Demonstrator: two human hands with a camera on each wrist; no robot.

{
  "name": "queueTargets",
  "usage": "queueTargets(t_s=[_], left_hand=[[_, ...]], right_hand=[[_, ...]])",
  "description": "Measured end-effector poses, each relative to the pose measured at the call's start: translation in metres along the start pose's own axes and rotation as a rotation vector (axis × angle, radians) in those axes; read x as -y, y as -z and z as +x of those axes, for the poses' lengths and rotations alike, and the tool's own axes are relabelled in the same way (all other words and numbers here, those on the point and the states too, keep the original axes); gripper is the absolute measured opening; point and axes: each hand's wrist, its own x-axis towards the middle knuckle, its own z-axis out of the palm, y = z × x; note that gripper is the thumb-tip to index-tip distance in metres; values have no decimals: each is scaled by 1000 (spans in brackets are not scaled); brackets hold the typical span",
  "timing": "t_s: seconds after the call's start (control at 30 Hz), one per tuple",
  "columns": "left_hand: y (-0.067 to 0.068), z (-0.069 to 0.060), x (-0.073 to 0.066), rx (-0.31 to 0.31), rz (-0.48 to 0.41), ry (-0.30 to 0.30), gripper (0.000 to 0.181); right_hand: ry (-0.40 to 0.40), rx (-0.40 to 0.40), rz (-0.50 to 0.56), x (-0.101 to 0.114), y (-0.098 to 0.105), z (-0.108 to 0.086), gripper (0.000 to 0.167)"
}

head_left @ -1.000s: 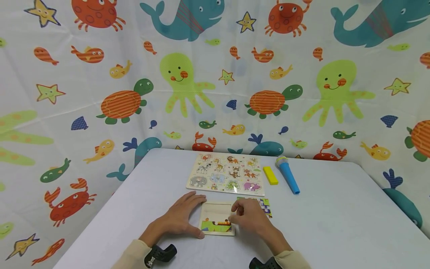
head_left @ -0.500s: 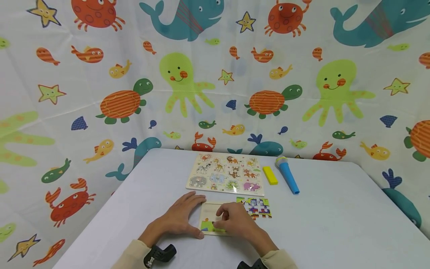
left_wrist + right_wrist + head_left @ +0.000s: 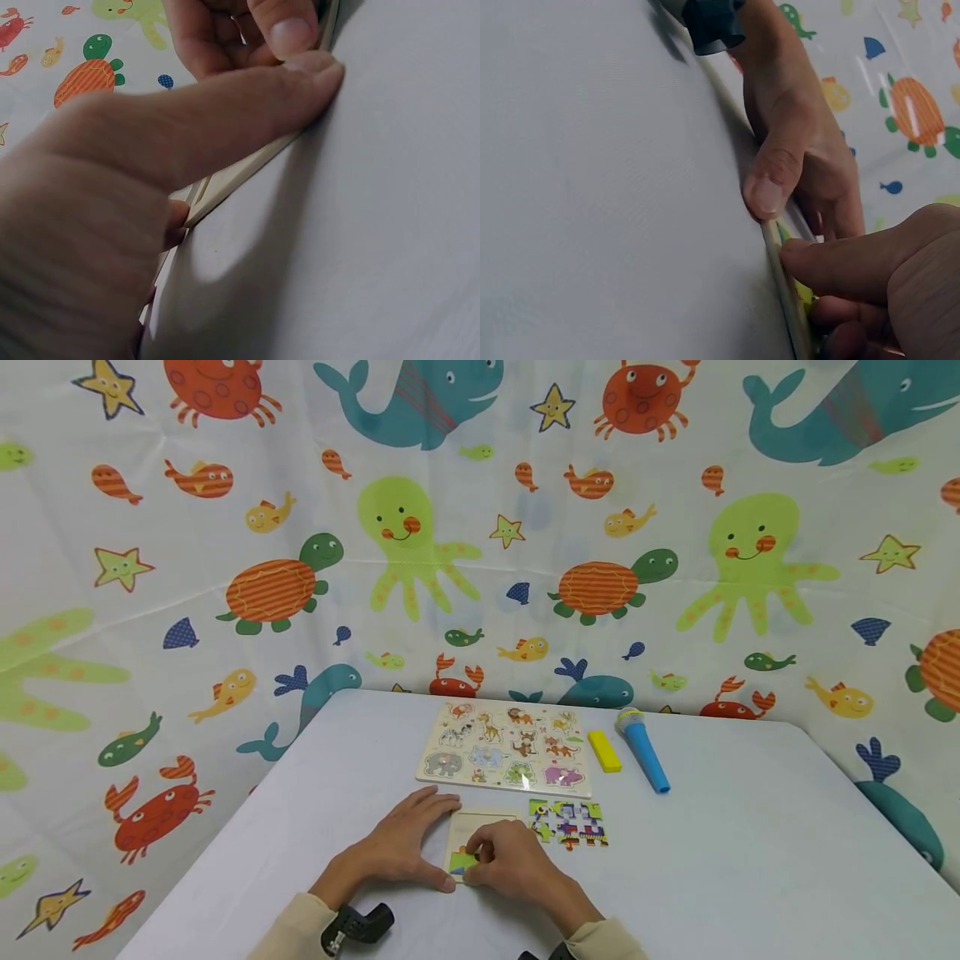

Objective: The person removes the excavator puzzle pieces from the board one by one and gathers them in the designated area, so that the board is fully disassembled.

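In the head view a small wooden puzzle tray [image 3: 487, 816] lies on the table with green puzzle pieces [image 3: 461, 862] in its lower part. My left hand [image 3: 397, 843] grips the tray's left side, fingertips by the upper corner and thumb by the lower one. The fingers of my right hand [image 3: 517, 864] are curled over the tray's lower part and hide much of it; no piece shows between them. In the right wrist view its thumb touches a green piece [image 3: 802, 292] beside the tray's edge [image 3: 781, 289].
Loose puzzle pieces [image 3: 567, 821] lie right of the tray. Behind stand out a large animal board [image 3: 502, 747], a yellow block [image 3: 604, 752] and a blue toy microphone [image 3: 645, 756]. A printed sea-animal cloth [image 3: 480, 585] hangs beyond the white table [image 3: 750, 827].
My right hand has moved left across the tray, from its right edge to its lower left part, and the loose pieces are uncovered. My left hand has stayed put.
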Motion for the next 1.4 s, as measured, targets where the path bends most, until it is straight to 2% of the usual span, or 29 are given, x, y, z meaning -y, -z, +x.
queueTargets(t_s=[0.43, 0.6, 0.93, 1.2, 1.4], left_hand=[[8, -3, 4, 30, -95, -13, 99], [10, -4, 2, 30, -104, -29, 91], [7, -3, 2, 19, -105, -6, 89], [6, -2, 3, 24, -111, -1, 88], [6, -2, 3, 28, -109, 5, 89]], right_hand=[[-10, -40, 7, 1, -8, -1, 21], [-13, -42, 15, 1, -8, -1, 23], [-14, -63, 6, 3, -8, -2, 26], [1, -93, 35, 1, -8, -3, 11], [0, -67, 75, 3, -5, -3, 11]])
